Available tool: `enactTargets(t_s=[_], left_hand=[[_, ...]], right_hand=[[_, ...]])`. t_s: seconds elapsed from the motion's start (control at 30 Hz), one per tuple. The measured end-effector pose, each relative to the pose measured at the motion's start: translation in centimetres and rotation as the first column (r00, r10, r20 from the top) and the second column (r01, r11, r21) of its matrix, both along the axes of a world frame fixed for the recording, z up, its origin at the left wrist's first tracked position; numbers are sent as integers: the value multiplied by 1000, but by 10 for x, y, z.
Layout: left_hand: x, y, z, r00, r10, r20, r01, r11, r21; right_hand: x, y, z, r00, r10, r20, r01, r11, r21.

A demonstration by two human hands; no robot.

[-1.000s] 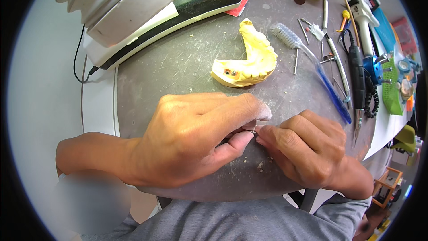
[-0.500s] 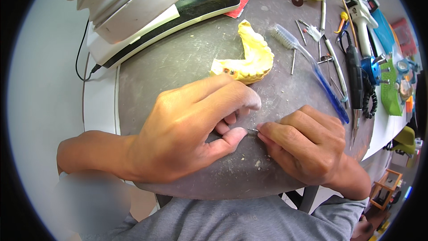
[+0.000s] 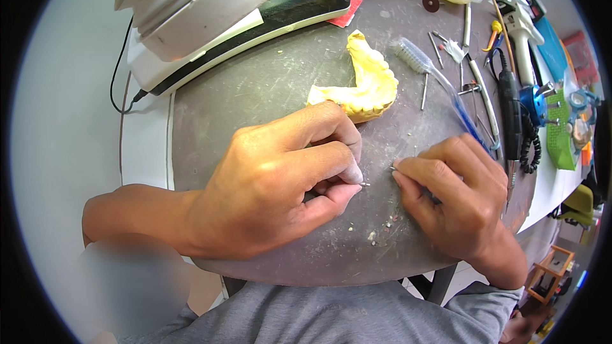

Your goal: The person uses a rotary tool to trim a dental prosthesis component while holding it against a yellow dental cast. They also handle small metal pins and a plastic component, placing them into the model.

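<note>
From where I stand, the left hand point(image 3: 280, 185) is positioned above the near half of the grey bench point(image 3: 255, 83), back of the hand up. Its thumb and index finger are closed in a pinch on a small metal pin point(image 3: 364, 184); one end of the pin projects to the right. The right hand point(image 3: 456, 197) is set apart from it, also pinching: a small tip point(image 3: 393, 167) shows at the thumb and index fingertips, the remainder being hidden by the hand.

The yellow dental model point(image 3: 373, 83), curved in shape, rests on the bench beyond the left hand, whose knuckles cover part of its near edge. To its right lies a brush point(image 3: 444, 83) with a blue handle. A black handpiece point(image 3: 508, 102) lies farther right. Pale crumbs point(image 3: 372, 236) are scattered between the hands and the bench's near edge.
</note>
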State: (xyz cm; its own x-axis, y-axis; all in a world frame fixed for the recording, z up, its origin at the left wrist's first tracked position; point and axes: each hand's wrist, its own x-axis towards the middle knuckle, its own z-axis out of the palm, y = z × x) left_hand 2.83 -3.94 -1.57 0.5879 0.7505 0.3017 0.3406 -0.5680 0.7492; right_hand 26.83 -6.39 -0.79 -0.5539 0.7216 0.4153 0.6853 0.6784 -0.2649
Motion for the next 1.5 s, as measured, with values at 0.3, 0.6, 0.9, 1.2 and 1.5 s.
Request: enactTargets(t_s=[0.3,0.6,0.9,1.2,1.5], left_hand=[[2,2,-1,999,-26,42,26,1000,13],[0,2,-1,998,-43,56,44,999,-10],[-4,0,3,998,-42,-35,48,982,184],[-23,3,38,911,184,-368,-89,961,262],[-20,6,11,974,55,-221,4,966,259]], right_hand=[[-9,7,-11,965,207,-158,-199,978,67],[-11,2,-5,984,119,-136,-121,993,-11],[-6,1,-3,987,12,-159,-23,998,-67],[-6,2,-7,983,-19,-185,15,1000,-26],[-4,2,9,976,-21,-219,-3,994,-110]])
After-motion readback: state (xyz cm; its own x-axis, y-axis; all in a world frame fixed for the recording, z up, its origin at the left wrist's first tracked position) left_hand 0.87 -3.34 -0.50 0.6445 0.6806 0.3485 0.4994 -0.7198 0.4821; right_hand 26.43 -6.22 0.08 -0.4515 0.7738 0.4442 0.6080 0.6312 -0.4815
